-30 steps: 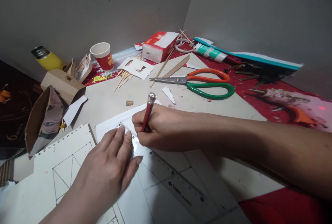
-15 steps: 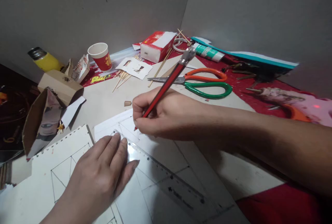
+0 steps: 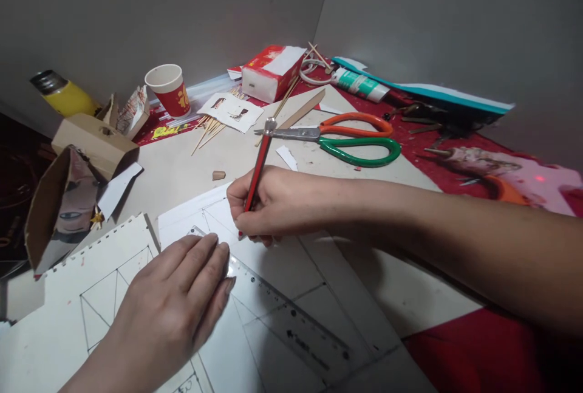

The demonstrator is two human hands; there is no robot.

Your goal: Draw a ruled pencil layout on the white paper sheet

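My right hand (image 3: 255,201) is closed around a red and black pencil (image 3: 259,168), its tip down at the paper close to the edge of a clear ruler (image 3: 291,313). Flat on the ruler's upper end, my left hand (image 3: 175,296) presses it down with fingers extended. Under the ruler lies a white sheet (image 3: 228,344) with thin drawn lines. Left of it, a perforated-edge sketch sheet (image 3: 50,326) carries a drawn box-like figure, partly covered by my left hand and wrist. A small brown piece (image 3: 218,175) lies just beyond the paper.
Scissors (image 3: 359,144) with orange and green handles lie beyond my right forearm. Behind stand a paper cup (image 3: 166,90), a red tissue pack (image 3: 272,74) and wooden sticks (image 3: 207,132). Cut cardboard (image 3: 95,147) and a yellow bottle (image 3: 64,94) are left; a pink glue gun (image 3: 514,171) lies right.
My right hand has shifted slightly down relative to the paper, and the pencil has swung more upright. My left hand stays on the ruler. The whole view has moved slightly.
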